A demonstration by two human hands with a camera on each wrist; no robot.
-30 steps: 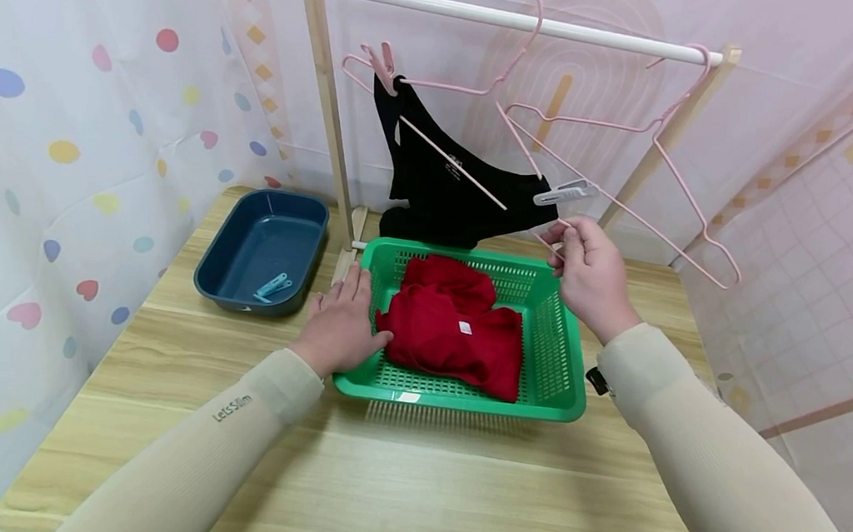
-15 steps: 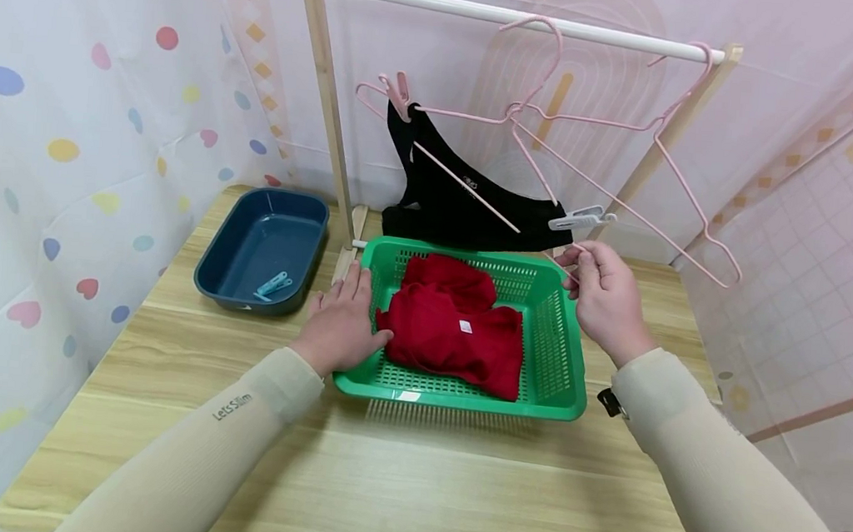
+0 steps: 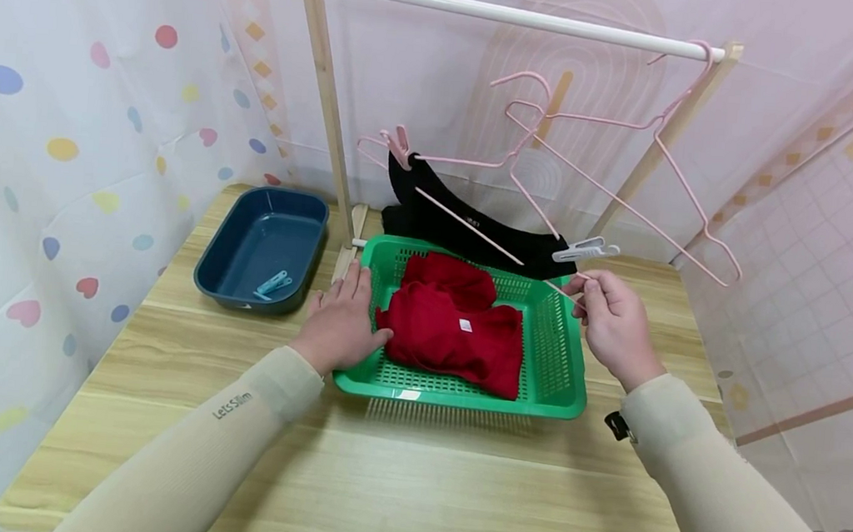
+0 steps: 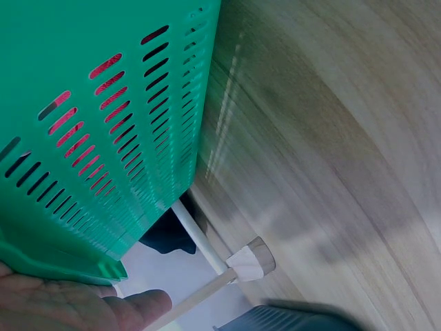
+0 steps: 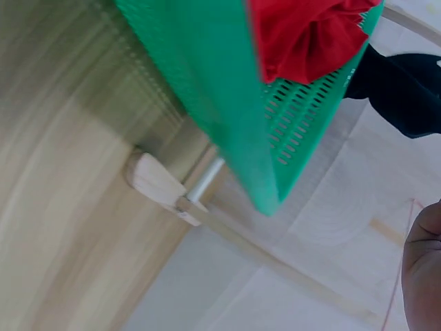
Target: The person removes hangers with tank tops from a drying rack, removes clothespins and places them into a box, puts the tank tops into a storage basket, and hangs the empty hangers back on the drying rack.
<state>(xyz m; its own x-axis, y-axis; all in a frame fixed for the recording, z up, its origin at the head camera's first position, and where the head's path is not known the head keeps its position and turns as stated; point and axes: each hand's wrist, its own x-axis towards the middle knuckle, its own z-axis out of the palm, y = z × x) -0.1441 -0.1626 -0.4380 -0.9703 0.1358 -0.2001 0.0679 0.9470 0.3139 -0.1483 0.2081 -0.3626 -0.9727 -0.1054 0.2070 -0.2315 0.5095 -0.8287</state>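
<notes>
My right hand (image 3: pixel 617 327) pinches the lower right end of a pink clothes hanger (image 3: pixel 472 163), whose hook hangs free below the rack's bar. A black garment (image 3: pixel 467 227) is fastened to this hanger by a pink clothespin (image 3: pixel 400 145) at the left and a grey clothespin (image 3: pixel 586 250) at the right. The garment hangs over the back rim of a green basket (image 3: pixel 461 401), in which a red garment (image 3: pixel 451 335) lies bunched. With fingers spread flat, my left hand (image 3: pixel 343 322) rests on the basket's left rim; its fingers also show in the left wrist view.
A wooden rack with a white bar (image 3: pixel 492 8) stands behind the basket. Another pink hanger (image 3: pixel 702 204) hangs at the bar's right end. Left of the basket sits a dark blue bin (image 3: pixel 207 282) with light blue clothespins (image 3: pixel 273 284) inside.
My right hand has come down and slightly right, lowering the pink hanger and black garment; the hook went from bar height to well below it. My left hand stays put.
</notes>
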